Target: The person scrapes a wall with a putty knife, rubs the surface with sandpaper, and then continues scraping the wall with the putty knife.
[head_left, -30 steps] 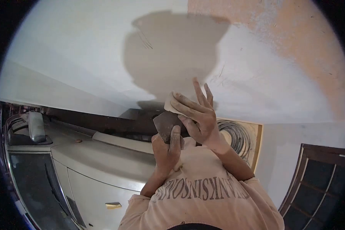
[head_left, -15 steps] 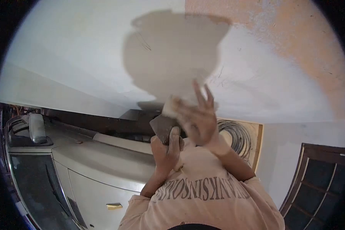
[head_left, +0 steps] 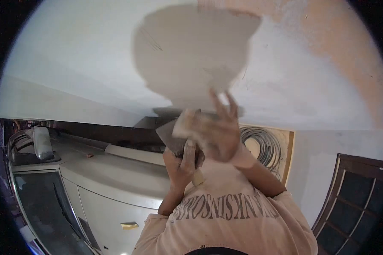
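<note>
My left hand (head_left: 182, 163) is closed round a flat, dark grey, dusty piece (head_left: 171, 135), with the thumb on its face. A pale, blurred piece (head_left: 183, 124) lies against the upper part of the dark piece, gripped by my right hand (head_left: 221, 136). Two fingers of that hand stretch upward, smeared by motion. Below my left hand a small yellowish piece (head_left: 198, 177) shows against my shirt; whether the hand holds it, I cannot tell.
A whitish wall (head_left: 93, 55) with orange patches rises in front, carrying a large shadow. At left stands a dusty vehicle (head_left: 115, 178) with a yellowish scrap (head_left: 129, 225) on it. Coiled wire (head_left: 266, 146) hangs by a wooden frame (head_left: 290, 155); a dark window frame (head_left: 334, 187) is at right.
Both hands and the pieces in them have shifted slightly left. The pale piece now overlaps more of the dark one. More of the yellowish piece below my left hand shows.
</note>
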The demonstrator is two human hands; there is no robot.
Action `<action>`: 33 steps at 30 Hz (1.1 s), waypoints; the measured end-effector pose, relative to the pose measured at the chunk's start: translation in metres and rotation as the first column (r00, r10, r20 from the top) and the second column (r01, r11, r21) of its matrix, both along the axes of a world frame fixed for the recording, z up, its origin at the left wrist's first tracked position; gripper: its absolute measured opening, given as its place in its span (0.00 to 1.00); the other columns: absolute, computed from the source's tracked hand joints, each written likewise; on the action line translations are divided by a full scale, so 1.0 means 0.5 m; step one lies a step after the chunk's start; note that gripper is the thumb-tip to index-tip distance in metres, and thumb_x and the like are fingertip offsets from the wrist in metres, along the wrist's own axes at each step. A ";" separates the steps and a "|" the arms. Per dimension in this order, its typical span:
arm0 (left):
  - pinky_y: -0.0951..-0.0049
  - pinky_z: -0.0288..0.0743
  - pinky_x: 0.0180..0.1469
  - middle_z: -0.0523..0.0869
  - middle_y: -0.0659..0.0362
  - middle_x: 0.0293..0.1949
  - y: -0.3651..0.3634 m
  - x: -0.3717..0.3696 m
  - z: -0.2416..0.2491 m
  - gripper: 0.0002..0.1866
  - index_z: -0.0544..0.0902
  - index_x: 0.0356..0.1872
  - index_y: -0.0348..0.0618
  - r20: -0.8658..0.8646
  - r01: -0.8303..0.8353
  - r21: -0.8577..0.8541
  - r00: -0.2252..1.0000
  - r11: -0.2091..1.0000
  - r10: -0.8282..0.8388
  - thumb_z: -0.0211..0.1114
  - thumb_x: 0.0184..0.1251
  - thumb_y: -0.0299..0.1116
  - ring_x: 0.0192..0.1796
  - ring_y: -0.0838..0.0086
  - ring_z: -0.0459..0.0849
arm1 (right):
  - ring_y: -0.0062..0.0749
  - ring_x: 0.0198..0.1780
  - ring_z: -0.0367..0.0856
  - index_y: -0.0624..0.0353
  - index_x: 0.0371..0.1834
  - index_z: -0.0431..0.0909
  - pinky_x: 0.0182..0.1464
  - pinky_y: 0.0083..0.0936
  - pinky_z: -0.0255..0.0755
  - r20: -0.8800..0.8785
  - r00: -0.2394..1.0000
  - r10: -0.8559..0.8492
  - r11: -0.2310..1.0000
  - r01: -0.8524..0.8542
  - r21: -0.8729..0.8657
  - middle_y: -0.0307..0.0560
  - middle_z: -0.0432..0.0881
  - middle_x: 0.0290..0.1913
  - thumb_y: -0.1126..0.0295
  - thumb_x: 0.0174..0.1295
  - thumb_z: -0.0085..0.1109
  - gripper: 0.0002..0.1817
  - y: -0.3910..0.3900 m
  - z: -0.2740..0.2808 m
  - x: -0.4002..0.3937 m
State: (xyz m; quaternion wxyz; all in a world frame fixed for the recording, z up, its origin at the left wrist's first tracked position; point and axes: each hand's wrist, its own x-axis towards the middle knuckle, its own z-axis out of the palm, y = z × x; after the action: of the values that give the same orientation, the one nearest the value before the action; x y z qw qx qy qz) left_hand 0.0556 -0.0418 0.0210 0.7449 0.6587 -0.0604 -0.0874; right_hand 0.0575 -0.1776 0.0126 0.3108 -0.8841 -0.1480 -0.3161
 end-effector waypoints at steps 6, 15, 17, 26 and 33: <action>0.81 0.60 0.14 0.76 0.61 0.18 -0.006 -0.001 0.001 0.10 0.74 0.29 0.34 0.045 -0.028 -0.006 0.999 1.000 0.028 0.55 0.64 0.32 0.14 0.83 0.69 | 0.46 0.67 0.55 0.43 0.48 0.76 0.65 0.54 0.39 -0.025 1.000 -0.001 1.000 0.000 -0.013 0.32 0.75 0.54 0.60 0.57 0.50 0.16 0.007 0.008 -0.008; 0.82 0.58 0.14 0.77 0.59 0.20 0.012 0.015 0.014 0.12 0.75 0.35 0.31 -0.095 0.061 -0.260 0.991 0.964 -0.089 0.53 0.66 0.33 0.14 0.82 0.68 | 0.32 0.53 0.72 0.65 0.53 0.71 0.54 0.30 0.64 -0.594 0.790 0.149 0.646 0.377 0.663 0.46 0.77 0.49 0.65 0.65 0.44 0.18 -0.057 -0.022 0.002; 0.82 0.58 0.13 0.77 0.57 0.21 0.015 0.022 0.013 0.12 0.74 0.36 0.31 -0.116 0.078 -0.312 0.986 0.947 -0.120 0.53 0.66 0.33 0.14 0.82 0.68 | 0.29 0.49 0.74 0.67 0.54 0.69 0.52 0.25 0.67 -0.430 0.871 0.237 0.552 0.243 0.797 0.48 0.77 0.48 0.66 0.66 0.44 0.18 -0.038 -0.017 -0.026; 0.81 0.57 0.10 0.79 0.53 0.24 0.008 0.028 0.025 0.11 0.73 0.38 0.31 -0.135 0.135 -0.523 0.962 0.842 -0.238 0.52 0.65 0.31 0.12 0.80 0.68 | 0.35 0.69 0.50 0.67 0.55 0.68 0.66 0.31 0.48 -0.213 0.892 0.399 0.506 -0.021 0.862 0.50 0.55 0.67 0.70 0.66 0.41 0.17 -0.062 -0.041 -0.053; 0.84 0.60 0.12 0.77 0.45 0.39 0.011 0.027 0.027 0.16 0.70 0.46 0.30 -0.081 0.110 -0.394 0.985 0.912 -0.154 0.57 0.60 0.29 0.14 0.83 0.70 | 0.39 0.69 0.49 0.68 0.54 0.67 0.66 0.33 0.46 -0.055 0.888 0.457 0.271 -0.080 0.959 0.53 0.49 0.69 0.69 0.66 0.40 0.17 -0.040 -0.026 -0.053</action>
State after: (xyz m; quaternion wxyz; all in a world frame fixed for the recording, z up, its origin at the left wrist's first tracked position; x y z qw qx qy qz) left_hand 0.0690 -0.0363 0.0347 0.8551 0.4867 -0.0798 -0.1601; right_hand 0.0313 -0.1977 -0.0004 0.8326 -0.5360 -0.0342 -0.1350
